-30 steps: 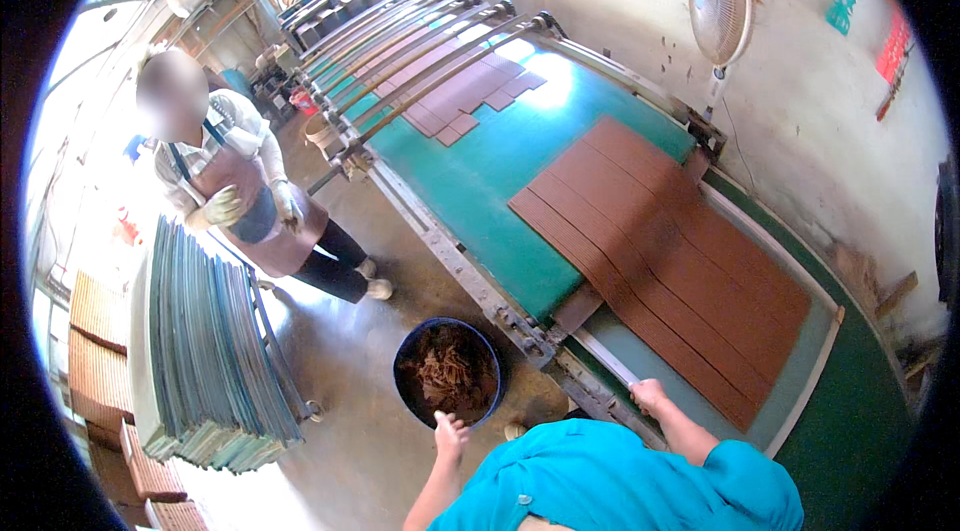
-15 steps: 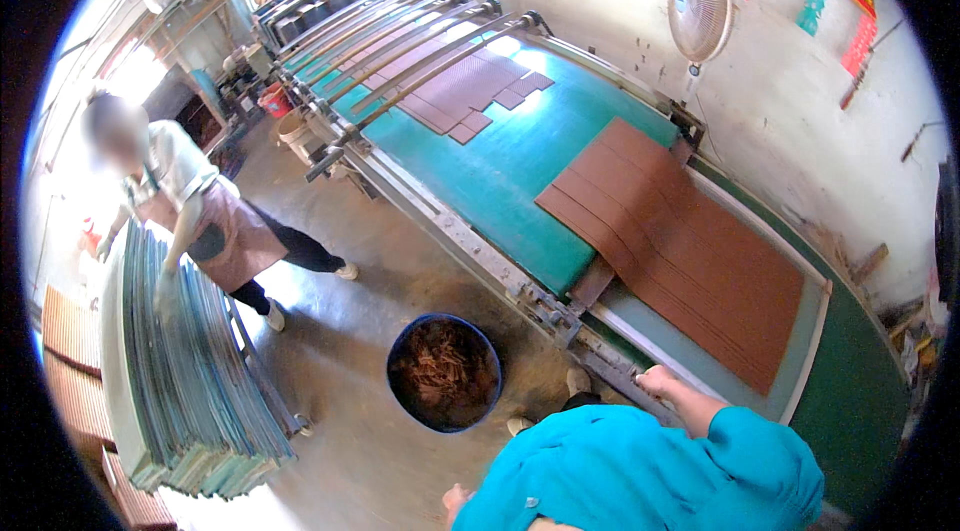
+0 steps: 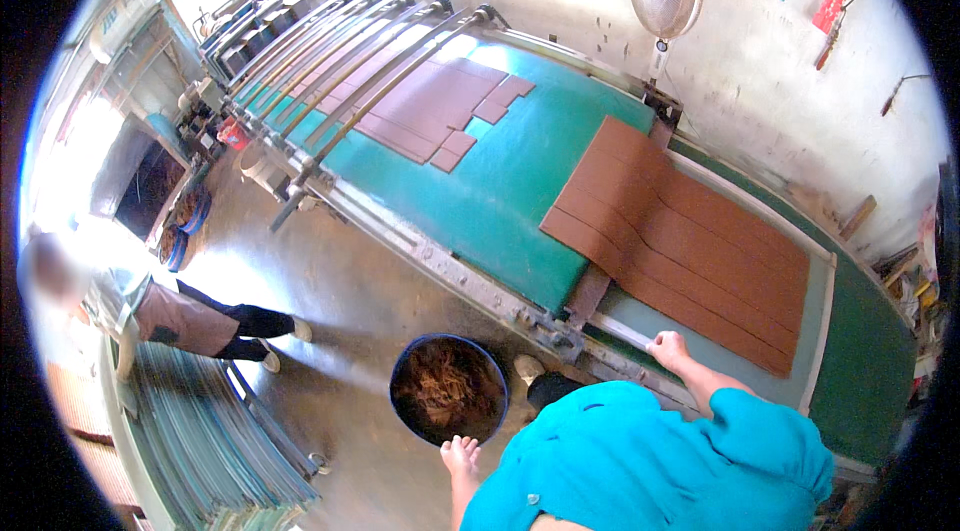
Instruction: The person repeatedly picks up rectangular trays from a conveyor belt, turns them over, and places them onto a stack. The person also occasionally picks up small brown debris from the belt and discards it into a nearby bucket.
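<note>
At near edge of green conveyor bed [image 3: 500, 181], R hand [image 3: 668, 351] rests w/ fingers loose, grasping nothing, just short of brown veneer sheets [image 3: 690, 251]; L hand [image 3: 460, 453] open beside scrap tub [image 3: 449, 389]; judgement: pull sheets flat & square, avoid tearing.

The bucket [image 3: 448, 389] stands on the floor [image 3: 370, 281] before the conveyor table's [image 3: 520, 191] near edge, sheets [image 3: 690, 246] lying toward its right end, stacked panels [image 3: 210, 431] at far left.
</note>
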`<state>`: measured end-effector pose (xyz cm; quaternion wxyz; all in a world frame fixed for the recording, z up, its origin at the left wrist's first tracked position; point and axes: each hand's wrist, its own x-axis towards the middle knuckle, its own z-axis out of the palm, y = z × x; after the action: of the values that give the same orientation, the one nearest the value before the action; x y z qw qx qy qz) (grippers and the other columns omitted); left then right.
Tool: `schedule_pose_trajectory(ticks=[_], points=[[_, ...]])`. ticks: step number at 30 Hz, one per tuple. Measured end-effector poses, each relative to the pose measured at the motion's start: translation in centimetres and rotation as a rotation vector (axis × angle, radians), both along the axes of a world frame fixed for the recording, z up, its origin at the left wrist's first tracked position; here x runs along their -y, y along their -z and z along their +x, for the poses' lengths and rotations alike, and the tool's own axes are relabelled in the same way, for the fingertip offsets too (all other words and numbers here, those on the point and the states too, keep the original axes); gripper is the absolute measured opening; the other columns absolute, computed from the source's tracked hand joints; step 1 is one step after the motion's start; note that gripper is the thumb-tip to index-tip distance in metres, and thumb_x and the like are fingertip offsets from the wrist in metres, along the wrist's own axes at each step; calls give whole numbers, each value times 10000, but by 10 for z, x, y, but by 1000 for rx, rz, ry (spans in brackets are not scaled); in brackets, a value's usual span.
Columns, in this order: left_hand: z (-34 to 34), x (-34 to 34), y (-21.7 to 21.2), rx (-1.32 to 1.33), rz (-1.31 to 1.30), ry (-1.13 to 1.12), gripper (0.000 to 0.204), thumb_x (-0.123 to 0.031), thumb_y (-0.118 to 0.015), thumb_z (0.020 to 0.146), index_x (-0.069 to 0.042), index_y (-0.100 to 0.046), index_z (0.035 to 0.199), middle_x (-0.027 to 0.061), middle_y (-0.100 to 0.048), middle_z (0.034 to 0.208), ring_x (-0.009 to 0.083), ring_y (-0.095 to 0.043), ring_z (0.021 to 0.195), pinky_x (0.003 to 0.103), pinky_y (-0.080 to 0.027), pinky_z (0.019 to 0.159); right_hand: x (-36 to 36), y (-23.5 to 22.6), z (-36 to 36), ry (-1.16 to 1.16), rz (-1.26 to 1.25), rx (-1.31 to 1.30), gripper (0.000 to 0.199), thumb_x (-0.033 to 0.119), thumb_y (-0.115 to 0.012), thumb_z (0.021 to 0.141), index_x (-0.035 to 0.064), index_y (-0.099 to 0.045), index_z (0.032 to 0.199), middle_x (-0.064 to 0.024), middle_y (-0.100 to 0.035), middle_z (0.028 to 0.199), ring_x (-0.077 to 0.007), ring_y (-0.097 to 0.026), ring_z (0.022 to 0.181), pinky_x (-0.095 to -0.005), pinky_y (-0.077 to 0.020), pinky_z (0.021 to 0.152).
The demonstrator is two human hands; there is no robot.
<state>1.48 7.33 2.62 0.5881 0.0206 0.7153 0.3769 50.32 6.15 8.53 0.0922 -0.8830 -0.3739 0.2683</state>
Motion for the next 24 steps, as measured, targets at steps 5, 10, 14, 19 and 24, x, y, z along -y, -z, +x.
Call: schedule_pose_trajectory(ticks=[5, 10, 14, 19, 24], points=[[11, -76, -35, -40, 13, 92, 320, -219, -443, 897, 8, -438, 1124, 182, -555, 1046, 309, -587, 910, 383, -511, 703, -119, -4, 9, 56, 324, -32, 281, 311, -628, 722, 30, -615, 724, -159, -627, 743, -288, -612, 707, -378, -471, 639], [57, -179, -85, -48, 90, 222, 296, -217, -466, 886, 11, -484, 1074, 163, -572, 1024, 279, -600, 879, 353, -518, 694, -268, -24, -5, -166, 709, -18, 198, 249, -553, 800, 66, -622, 833, -144, -630, 815, -318, -601, 724, -407, -481, 643], [120, -264, -113, 39, 140, 256, 312, -217, -486, 881, 16, -479, 1089, 149, -578, 985, 243, -609, 797, 311, -519, 638, -402, -36, -36, -481, 888, -20, 131, 130, -533, 787, 102, -611, 889, -96, -589, 793, -273, -588, 722, -364, -485, 612], [144, -332, -99, -267, 82, 625, 312, -257, -561, 828, -14, -516, 1017, 83, -575, 826, 160, -554, 602, 275, -476, 568, -569, -19, -66, -694, 982, 164, 179, 223, -585, 755, 91, -589, 875, -68, -539, 1092, -256, -455, 1091, -412, -385, 880], [171, -363, -136, -948, -60, 1307, 322, -316, -578, 790, -21, -614, 915, 172, -633, 784, 273, -627, 759, 345, -478, 728, -643, -4, -38, -916, 747, 348, 417, 383, -452, 852, 63, -514, 1113, -98, -460, 1227, -267, -372, 1200, -510, -255, 990]])
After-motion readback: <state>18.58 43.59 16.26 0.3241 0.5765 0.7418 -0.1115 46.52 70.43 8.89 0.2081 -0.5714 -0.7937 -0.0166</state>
